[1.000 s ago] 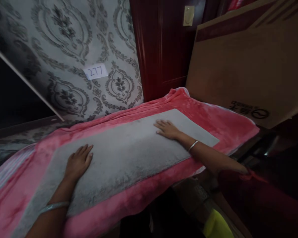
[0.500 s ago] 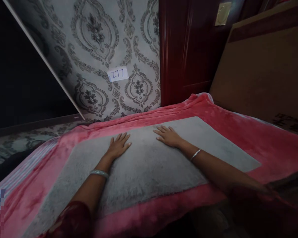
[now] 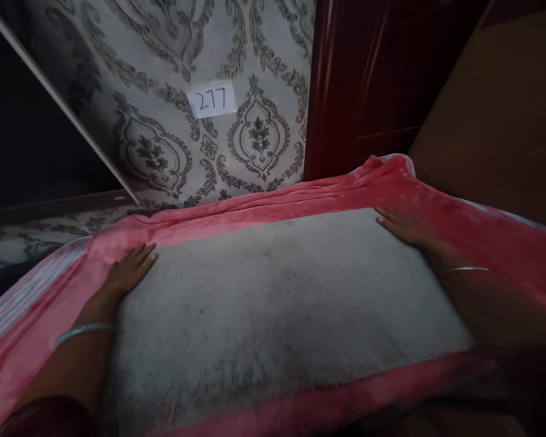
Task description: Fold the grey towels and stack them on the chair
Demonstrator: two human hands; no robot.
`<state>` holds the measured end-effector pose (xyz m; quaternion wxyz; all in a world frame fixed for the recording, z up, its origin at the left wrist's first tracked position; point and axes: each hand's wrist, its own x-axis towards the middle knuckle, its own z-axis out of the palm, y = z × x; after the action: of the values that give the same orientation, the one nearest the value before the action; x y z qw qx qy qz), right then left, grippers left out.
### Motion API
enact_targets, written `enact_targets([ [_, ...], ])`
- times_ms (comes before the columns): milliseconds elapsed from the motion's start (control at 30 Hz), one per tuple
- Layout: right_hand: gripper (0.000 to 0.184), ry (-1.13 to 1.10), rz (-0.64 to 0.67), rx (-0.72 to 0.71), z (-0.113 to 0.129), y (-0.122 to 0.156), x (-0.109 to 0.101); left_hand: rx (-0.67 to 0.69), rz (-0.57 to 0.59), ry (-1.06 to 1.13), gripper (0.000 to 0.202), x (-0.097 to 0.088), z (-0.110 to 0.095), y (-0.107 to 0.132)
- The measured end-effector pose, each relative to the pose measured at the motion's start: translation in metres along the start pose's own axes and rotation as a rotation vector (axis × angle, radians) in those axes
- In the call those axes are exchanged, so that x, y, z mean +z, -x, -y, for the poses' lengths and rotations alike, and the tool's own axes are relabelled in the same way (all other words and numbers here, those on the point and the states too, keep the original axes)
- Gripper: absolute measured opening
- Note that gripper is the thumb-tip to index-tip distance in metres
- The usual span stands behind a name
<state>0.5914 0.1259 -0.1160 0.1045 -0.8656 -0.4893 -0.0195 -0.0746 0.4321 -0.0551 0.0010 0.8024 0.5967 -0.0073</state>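
Hands have slid apart: left hand point(image 3: 130, 270) and right hand point(image 3: 403, 226) lie flat, open, holding nothing, at far corners of the grey mat point(image 3: 277, 303); paper label point(image 3: 212, 99) reading "277" beyond them.

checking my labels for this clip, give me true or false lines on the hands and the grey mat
The left hand and right hand lie flat at the far corners of the grey plush mat. True.
The mat lies on a green blanket. False: the plush blanket is pink.
The paper label on the wallpapered wall reads 277. True.
The right hand grips the mat and lifts it. False: its fingers lie open and flat.
Only the left wrist wears a bangle. False: the right wrist has a bangle too.
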Motion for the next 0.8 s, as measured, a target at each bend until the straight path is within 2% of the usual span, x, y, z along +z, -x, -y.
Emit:
enact_targets([
  [100, 0.071, -0.027, 0.052, 0.084, -0.003, 0.004, 0.0, -0.014, -0.027, 0.02, 0.057, 0.003, 0.004, 0.0],
  [267, 0.067, -0.035, 0.05, 0.111, 0.013, 0.012, -0.008, -0.005, -0.032, 0.025, 0.058, 0.0, -0.004, 0.005],
  [367, 0.065, -0.012, 0.084, 0.139, 0.028, 0.016, -0.024, -0.074, -0.027, -0.044, 0.062, -0.013, -0.016, 0.014],
  [467, 0.064, 0.054, 0.112, 0.208, 0.057, 0.028, -0.045, -0.139, -0.121, -0.114, 0.067, -0.027, -0.038, 0.032],
  [500, 0.063, 0.073, 0.098, 0.193, 0.071, 0.037, -0.049, -0.113, -0.151, -0.109, 0.067, -0.03, -0.046, 0.042],
  [567, 0.062, 0.091, 0.048, 0.047, 0.099, 0.062, -0.049, 0.03, -0.151, -0.072, 0.064, -0.029, -0.065, 0.068],
  [633, 0.06, 0.099, 0.019, -0.185, 0.125, 0.096, -0.04, 0.241, -0.09, -0.06, 0.061, -0.02, -0.081, 0.1],
  [700, 0.06, 0.099, 0.07, -0.349, 0.142, 0.13, -0.028, 0.434, -0.016, -0.067, 0.059, -0.007, -0.092, 0.132],
  [733, 0.061, 0.098, 0.106, -0.379, 0.147, 0.145, -0.023, 0.485, 0.003, -0.066, 0.059, -0.001, -0.095, 0.146],
  [800, 0.063, 0.098, 0.151, -0.358, 0.148, 0.163, -0.017, 0.491, 0.004, -0.056, 0.06, 0.01, -0.093, 0.164],
])
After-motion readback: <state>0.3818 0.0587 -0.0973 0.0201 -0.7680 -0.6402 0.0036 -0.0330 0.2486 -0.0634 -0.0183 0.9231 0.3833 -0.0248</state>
